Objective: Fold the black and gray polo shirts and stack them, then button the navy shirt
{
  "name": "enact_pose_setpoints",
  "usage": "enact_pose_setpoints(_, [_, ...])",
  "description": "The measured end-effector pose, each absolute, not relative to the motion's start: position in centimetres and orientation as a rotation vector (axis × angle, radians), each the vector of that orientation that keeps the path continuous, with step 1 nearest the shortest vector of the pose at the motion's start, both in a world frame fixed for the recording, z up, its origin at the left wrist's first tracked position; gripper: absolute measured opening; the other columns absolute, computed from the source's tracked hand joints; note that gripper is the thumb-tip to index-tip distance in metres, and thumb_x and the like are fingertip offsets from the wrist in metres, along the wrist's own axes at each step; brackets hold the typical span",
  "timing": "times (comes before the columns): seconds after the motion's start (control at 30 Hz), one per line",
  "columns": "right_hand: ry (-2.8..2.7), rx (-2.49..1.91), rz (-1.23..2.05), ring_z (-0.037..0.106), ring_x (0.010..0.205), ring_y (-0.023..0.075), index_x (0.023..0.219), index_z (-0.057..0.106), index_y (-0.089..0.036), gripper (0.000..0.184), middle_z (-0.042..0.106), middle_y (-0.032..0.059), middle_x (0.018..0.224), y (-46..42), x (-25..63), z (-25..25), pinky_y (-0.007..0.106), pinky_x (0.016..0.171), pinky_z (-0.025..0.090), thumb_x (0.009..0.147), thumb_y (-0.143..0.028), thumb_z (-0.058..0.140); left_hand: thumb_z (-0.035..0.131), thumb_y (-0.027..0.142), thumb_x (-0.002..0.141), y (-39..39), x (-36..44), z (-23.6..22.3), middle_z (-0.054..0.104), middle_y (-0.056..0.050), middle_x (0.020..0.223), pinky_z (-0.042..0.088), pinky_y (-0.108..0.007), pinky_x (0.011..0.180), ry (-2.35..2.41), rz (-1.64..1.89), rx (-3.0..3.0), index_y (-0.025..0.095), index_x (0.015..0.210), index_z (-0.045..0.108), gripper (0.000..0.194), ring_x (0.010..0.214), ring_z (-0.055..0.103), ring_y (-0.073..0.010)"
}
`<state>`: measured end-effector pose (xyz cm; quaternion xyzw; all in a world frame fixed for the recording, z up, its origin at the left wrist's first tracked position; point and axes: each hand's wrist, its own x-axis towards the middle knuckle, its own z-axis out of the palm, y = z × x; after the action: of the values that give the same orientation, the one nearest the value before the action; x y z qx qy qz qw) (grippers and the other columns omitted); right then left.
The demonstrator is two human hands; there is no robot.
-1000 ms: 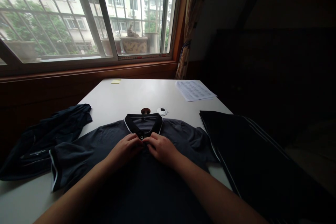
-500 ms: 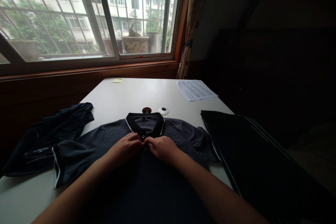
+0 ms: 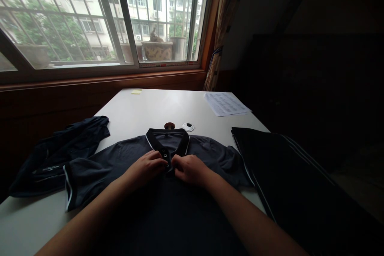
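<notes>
A dark polo shirt (image 3: 126,156) with a white-edged black collar (image 3: 154,139) lies front up, its collar pointing away from me. My left hand (image 3: 149,167) pinches the left edge of the button placket, beside two pale round buttons (image 3: 165,155). Facing it, my right hand (image 3: 189,169) has its fingers closed on the placket's right edge, just below the collar. A narrow gap separates the two hands. The fingertips partly cover the lower button and the cloth they grip.
The shirt is spread on a white table (image 3: 156,106). Crumpled dark clothing (image 3: 69,140) lies at left, folded dark trousers (image 3: 270,160) at right. Beyond the collar are a round hole (image 3: 169,126) and a white ring-shaped cover (image 3: 188,127). Printed sheets (image 3: 226,104) and yellow notes (image 3: 136,92) lie farther back.
My hands have drawn slightly apart at the placket, the right one shifting rightward. A second button now shows between them. The whole view has shifted a little.
</notes>
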<state>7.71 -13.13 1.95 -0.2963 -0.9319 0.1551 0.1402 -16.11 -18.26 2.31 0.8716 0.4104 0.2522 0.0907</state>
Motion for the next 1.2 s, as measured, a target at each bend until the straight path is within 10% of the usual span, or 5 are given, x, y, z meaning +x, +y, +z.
enact_pose_setpoints(1.2, [-2.6,-0.568,0.435,0.057,0.084,0.0189,0.101,0.07,-0.023,0.018,0.064,0.0036,0.087,-13.5,7.9,2.6,0.029,0.077,0.046,0.089,-0.018,0.057,0.062,0.022,0.089,-18.5,-14.8,2.5,0.066,-0.002,0.081,0.046,-0.022,0.063,1.35,0.87,2.158,0.018,0.083,0.068,0.009,0.069,0.06,-0.0128])
